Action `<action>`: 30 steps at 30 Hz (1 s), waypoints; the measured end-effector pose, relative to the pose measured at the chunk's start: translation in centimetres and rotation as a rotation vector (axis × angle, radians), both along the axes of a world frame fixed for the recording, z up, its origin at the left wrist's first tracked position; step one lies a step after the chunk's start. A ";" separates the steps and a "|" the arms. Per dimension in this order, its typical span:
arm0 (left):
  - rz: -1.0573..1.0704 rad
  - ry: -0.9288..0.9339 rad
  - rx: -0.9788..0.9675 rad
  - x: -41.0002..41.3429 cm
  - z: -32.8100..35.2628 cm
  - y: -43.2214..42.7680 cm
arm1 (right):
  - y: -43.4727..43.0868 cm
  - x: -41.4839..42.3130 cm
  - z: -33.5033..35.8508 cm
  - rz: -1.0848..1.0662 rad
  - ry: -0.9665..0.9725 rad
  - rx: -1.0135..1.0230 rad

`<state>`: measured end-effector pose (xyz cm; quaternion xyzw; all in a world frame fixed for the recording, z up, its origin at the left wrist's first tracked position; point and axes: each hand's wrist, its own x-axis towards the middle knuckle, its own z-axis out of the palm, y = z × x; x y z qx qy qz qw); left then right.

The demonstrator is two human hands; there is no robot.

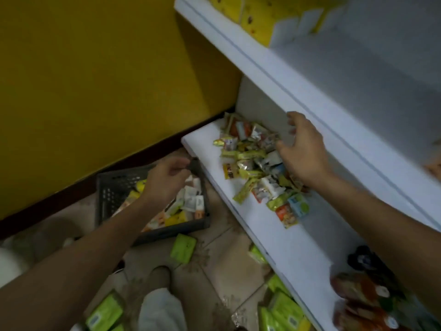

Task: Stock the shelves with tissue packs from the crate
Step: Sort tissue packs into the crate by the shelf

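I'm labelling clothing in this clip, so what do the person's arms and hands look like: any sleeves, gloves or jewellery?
The left forearm and right forearm are bare right up to the picture's edge, and no sleeve shows. The left hand and right hand wear no gloves. No watch, bracelet or ring is visible, though the picture is blurred.

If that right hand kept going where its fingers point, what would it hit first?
Most likely the heap of small packs on the lower shelf, lying just ahead of the right hand; depth is hard to judge.
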<state>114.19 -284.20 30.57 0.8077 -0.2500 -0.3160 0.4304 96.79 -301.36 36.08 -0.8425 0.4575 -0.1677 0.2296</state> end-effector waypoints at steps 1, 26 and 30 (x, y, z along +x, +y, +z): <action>0.021 0.015 0.034 1.5 -1.4 1.3 | 0.7 1.9 -1.9 0.010 0.022 0.040; 0.364 0.479 0.304 15.4 -38.5 7.4 | 9.5 17.8 -46.3 -0.247 0.494 0.678; 0.377 0.516 0.280 14.8 -40.4 6.8 | 9.9 17.8 -48.3 -0.207 0.556 0.638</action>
